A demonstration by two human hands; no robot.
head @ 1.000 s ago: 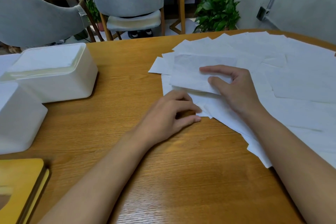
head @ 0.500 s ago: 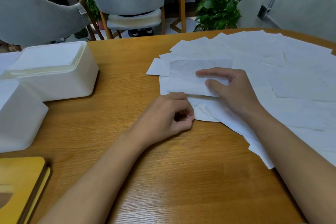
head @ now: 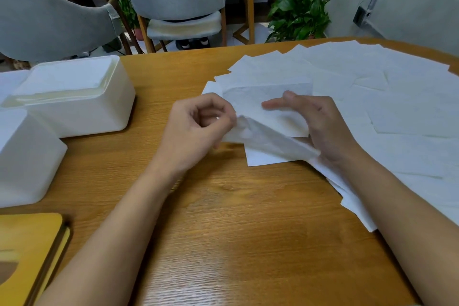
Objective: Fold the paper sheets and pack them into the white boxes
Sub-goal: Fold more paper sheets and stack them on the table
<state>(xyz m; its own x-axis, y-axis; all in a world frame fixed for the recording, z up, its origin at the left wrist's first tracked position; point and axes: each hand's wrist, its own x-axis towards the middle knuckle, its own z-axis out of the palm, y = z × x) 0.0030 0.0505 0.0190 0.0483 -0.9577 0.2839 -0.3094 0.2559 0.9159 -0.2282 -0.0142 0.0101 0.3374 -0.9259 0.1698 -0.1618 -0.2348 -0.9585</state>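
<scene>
**Folded sheet lifted between your hands, right thumb out of sight**

The folded sheet (head: 268,109), thin, crinkled and soft like tissue, is raised just off the bench (head: 223,231) at the left edge of the spread of loose sheets (head: 372,97). Your left hand (head: 198,129) curls and pinches its left edge between thumb and forefinger. Your right hand (head: 320,126) lays straight, close-set fingers across the top. Its thumb is hidden under the paper, so you cannot tell whether it pinches or only presses. The loose sheets overlap flat over the bench's far right part and run out of view at the right. Toward the left edge stand two matte white boxes with rounded corners. The far white box (head: 74,107) is open-topped, and the near white box (head: 24,156) is cut off. A yellow wooden piece (head: 27,251) lies at the near-left corner, partly out of view.
</scene>
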